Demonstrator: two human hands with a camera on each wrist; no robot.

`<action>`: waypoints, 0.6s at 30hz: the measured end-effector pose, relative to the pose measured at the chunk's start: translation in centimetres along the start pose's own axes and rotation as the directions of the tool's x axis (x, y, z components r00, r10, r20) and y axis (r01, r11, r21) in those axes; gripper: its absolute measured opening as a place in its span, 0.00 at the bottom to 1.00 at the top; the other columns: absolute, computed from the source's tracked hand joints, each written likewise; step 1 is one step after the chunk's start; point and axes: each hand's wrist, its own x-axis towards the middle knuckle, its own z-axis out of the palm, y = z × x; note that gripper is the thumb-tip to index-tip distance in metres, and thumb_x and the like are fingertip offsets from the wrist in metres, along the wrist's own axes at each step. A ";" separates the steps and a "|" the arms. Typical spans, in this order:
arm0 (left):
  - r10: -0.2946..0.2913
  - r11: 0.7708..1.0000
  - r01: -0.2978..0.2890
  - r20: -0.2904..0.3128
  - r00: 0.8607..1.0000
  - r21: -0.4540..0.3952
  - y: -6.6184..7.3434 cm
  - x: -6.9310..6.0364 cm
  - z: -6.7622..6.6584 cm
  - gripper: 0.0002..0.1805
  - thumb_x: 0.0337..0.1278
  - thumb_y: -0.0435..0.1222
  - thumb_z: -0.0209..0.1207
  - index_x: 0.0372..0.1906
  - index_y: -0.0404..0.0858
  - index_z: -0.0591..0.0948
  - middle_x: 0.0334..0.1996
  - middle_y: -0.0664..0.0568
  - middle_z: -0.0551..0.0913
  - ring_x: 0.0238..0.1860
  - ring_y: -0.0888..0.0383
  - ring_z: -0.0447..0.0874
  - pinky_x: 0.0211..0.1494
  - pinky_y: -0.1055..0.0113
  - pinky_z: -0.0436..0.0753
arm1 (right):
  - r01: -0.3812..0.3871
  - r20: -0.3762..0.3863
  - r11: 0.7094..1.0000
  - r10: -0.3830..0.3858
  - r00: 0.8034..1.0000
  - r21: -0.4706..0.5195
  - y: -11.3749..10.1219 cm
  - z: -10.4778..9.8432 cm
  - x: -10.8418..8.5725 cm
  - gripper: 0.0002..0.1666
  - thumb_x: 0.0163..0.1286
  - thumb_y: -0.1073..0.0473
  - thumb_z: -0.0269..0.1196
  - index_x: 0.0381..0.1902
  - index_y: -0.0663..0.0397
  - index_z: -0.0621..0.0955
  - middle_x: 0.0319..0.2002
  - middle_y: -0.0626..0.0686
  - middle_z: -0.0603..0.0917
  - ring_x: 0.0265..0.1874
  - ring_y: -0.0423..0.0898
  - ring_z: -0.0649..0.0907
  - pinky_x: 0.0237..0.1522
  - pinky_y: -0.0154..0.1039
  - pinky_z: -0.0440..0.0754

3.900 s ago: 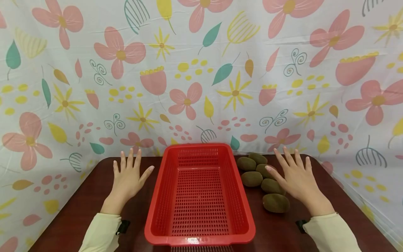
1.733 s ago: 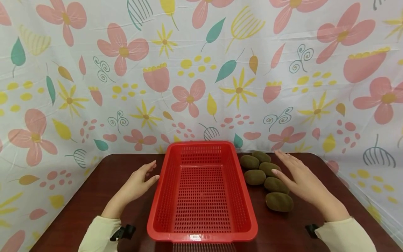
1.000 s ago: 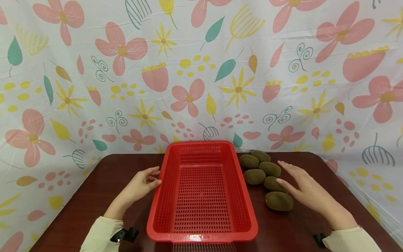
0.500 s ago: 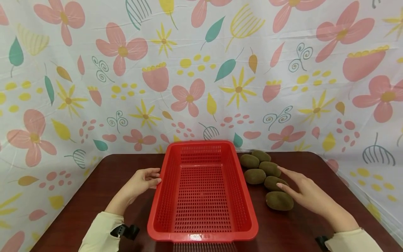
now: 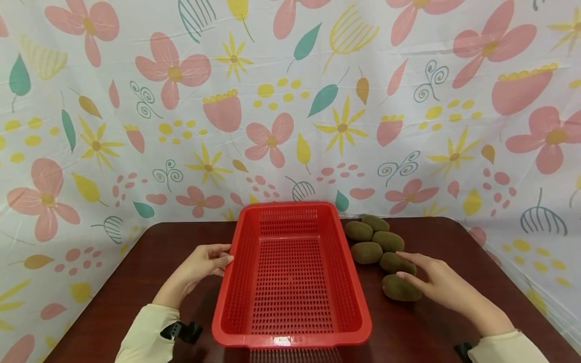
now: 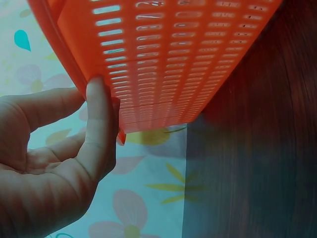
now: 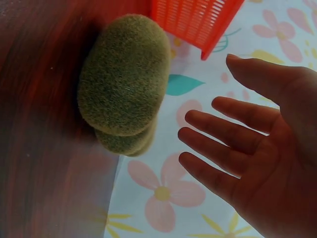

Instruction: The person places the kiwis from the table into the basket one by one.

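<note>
A red plastic basket [image 5: 290,341] with slotted walls and floor stands at the middle of the table, nothing inside it. On its left rim, my left hand [image 5: 198,265] pinches the edge; the left wrist view has the thumb and a finger against the rim and outer wall of the basket [image 6: 148,64]. Several brown fuzzy kiwis [image 5: 366,253] lie in a cluster right of the basket. My right hand [image 5: 442,286] hovers at the two nearest kiwis, fingers extended and thumb apart. In the right wrist view a gap separates this hand [image 7: 257,144] from the kiwi [image 7: 126,74].
The dark reddish-brown table [image 5: 181,234] has rounded far corners. A white curtain with a floral print [image 5: 290,101] hangs close behind it and along both sides. A black strap [image 5: 181,331] is on the left wrist, at the pale sleeve [image 5: 147,335].
Both hands have come down from a spread pose. The left hand has moved right and taken hold of the basket's rim. The right hand has lowered toward the nearest kiwis.
</note>
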 end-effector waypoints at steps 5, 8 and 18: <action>0.000 1.000 0.000 -0.001 1.000 0.000 -0.1 -0.1 0.1 0.31 0.66 0.35 0.58 0.66 0.21 0.64 0.41 0.39 0.80 0.34 0.51 0.84 0.43 0.57 0.84 | 0.027 0.007 1.000 -0.027 1.000 -0.004 0.2 0.7 -0.2 0.25 0.62 0.55 0.69 0.54 0.63 0.80 0.48 0.56 0.84 0.44 0.51 0.83 0.38 0.45 0.81; 0.000 1.000 0.000 -0.002 1.000 0.001 0.0 -0.1 0.1 0.31 0.66 0.35 0.57 0.66 0.21 0.64 0.42 0.39 0.81 0.34 0.51 0.84 0.43 0.57 0.84 | 0.038 0.006 0.999 -0.038 0.999 -0.009 0.3 1.1 -0.3 0.25 0.59 0.56 0.70 0.52 0.61 0.81 0.47 0.54 0.84 0.41 0.45 0.82 0.36 0.41 0.81; -0.025 0.999 0.025 -0.009 1.000 -0.038 -0.4 -0.1 0.1 0.30 0.66 0.35 0.58 0.66 0.23 0.65 0.42 0.39 0.81 0.35 0.51 0.84 0.45 0.55 0.83 | 0.090 0.014 0.994 -0.089 0.996 -0.062 0.8 2.2 -0.3 0.28 0.48 0.57 0.76 0.48 0.60 0.83 0.45 0.51 0.85 0.46 0.54 0.83 0.43 0.46 0.82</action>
